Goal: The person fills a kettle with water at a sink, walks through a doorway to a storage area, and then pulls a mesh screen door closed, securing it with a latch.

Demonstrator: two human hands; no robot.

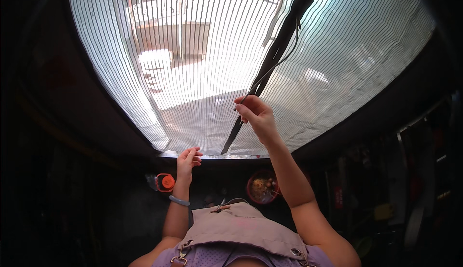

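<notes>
A striped translucent screen curtain (202, 82) hangs before me, with a dark band (276, 50) running slantwise down it. My right hand (255, 115) is raised in front of the band and pinches the lower end of a thin dark cord (269, 72) between thumb and fingers. The cord's upper end meets the band near its top. Lower and to the left, my left hand (188, 158) is near the curtain's bottom edge, fingers loosely bent and close to the thumb. Whether it touches the curtain or holds anything thin cannot be told. A bracelet circles that wrist.
Below the curtain, an orange-lidded container (168, 182) stands left of centre. A red-rimmed bowl or bucket (248, 187) with mixed contents is right of centre. Dark shelving or stacked goods (394, 180) line the right side. Through the curtain, a bright paved area shows.
</notes>
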